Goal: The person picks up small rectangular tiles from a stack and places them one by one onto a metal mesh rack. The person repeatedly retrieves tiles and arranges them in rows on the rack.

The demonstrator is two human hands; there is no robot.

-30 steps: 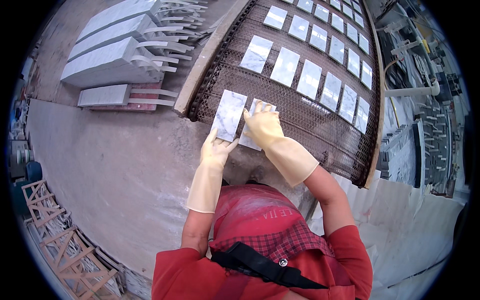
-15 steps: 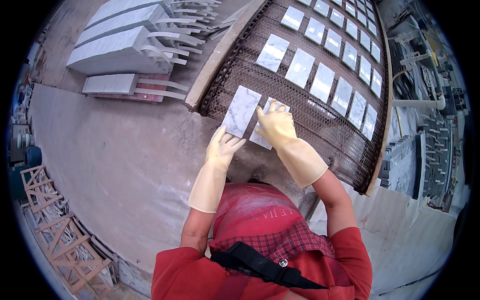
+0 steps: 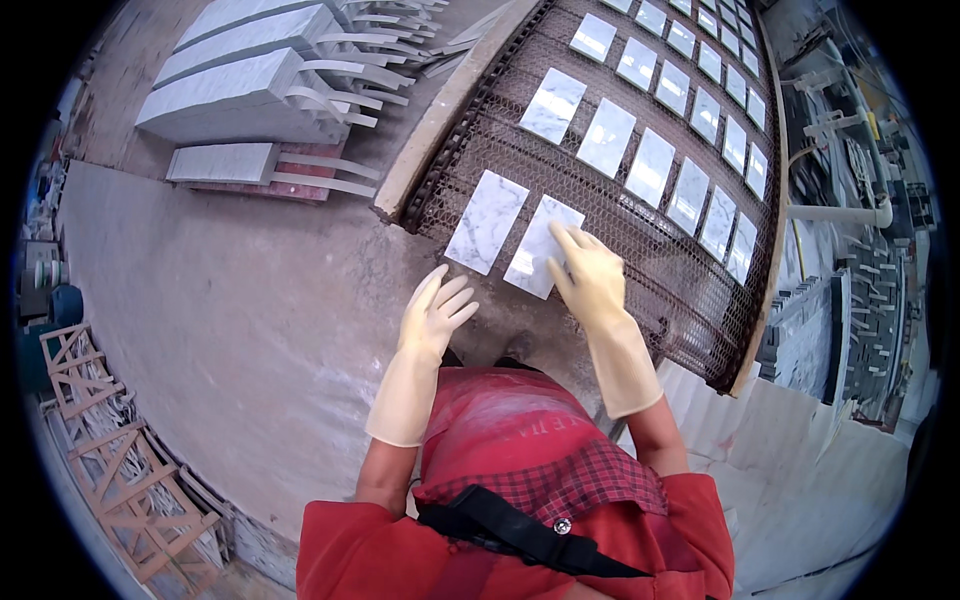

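In the head view, the left hand [image 3: 430, 318] is spread with nothing in it, clad in a smooth, pale-yellow rubber glove with a long cuff. Just beyond its fingertips, apart from them, lies the left tile [image 3: 487, 222], a flat, glossy rectangle of white stone with grey veins. The right hand [image 3: 593, 278], gloved alike, has its fingers loosely parted, their tips over the right edge of the right tile [image 3: 530, 258]; whether they press on it cannot be told. That matching tile lies between the two hands, a little ahead of them.

Both tiles rest on a brown wire-mesh belt [image 3: 662, 275]. Ahead of the right hand, rows of similar polished tiles [image 3: 606, 137] stretch away. Farther off, ahead and left of the left hand, stand rough-sided pale stone blocks [image 3: 225, 95] with thin curved strips [image 3: 350, 75] jutting out.

Nearer the body than both hands, a dusty red apron [image 3: 500, 400] bears faint pale lettering [image 3: 535, 426], partly blurred.
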